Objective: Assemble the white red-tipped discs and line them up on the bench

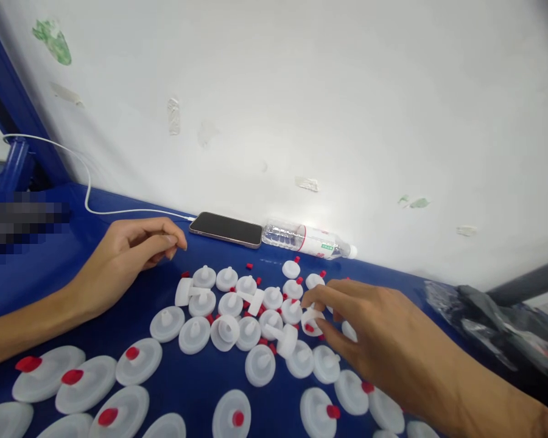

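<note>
My left hand (pixel 139 246) hovers left of the white parts, below the phone, its fingers curled and thumb pressed to them; anything inside is hidden. My right hand (pixel 354 313) reaches in from the right, thumb and fingertips closed round the rim of a white cap (pixel 307 317) with a red piece at it. Many round white caps with central spouts (pixel 203 277) lie between the hands, among small red tips (pixel 249 266). Nearer the camera, larger-looking white discs (pixel 97 384) carry red tips on their spouts (pixel 108 417).
A black phone (pixel 226 229) with a white cable (pixel 87 182) and a clear bottle (pixel 301 238) lie along the white wall (pixel 274 109). Dark plastic bags (pixel 506 328) sit at the right of the blue table (pixel 196 377). A blue frame post (pixel 21 91) stands at the left.
</note>
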Demonstrator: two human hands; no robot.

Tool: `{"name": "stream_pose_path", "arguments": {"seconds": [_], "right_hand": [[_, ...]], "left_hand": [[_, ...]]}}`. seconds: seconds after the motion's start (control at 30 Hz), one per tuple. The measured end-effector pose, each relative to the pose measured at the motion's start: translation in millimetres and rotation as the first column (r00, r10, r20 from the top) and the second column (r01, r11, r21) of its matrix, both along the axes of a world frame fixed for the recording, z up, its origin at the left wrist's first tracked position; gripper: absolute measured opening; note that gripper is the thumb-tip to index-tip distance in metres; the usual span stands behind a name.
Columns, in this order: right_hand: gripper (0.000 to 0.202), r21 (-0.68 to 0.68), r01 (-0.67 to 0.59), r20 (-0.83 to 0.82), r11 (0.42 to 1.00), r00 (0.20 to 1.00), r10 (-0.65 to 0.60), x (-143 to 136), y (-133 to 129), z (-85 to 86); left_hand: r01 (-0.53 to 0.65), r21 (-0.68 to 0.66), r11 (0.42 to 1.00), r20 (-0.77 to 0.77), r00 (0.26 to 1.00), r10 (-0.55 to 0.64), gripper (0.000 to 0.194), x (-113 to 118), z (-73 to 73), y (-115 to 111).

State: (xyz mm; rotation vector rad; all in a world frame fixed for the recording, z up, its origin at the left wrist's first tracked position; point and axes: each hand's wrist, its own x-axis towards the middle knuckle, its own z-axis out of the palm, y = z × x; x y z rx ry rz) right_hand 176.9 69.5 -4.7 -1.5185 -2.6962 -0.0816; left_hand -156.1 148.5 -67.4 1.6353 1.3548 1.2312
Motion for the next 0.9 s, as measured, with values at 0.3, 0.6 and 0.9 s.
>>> {"name": "stream_pose_path", "arguments": {"seconds": [0.3,0.6,0.9], "right_hand": [[0.021,-0.066,-0.003,-0.021,0.998,1.000,0.002,-2,2,-2.4],[0.011,-0.076,0.169,0.122,0.983,0.980,-0.159,14,2,9.4],[0.018,-0.249,0.200,0.146,0.947,0.975,-0.168,9,4,1.0]], "left_hand": [[0.003,-0.004,1.000,-0.006,1.000,-0.003,0.025,-1,-2.2,1],[0.016,0.000,1.000,0.000,1.000,-0.016,0.022,1,0.5,0],[-0.004,-0.014,1.000,0.016,1.000,0.004,0.024,5,4.4,-4]]}}
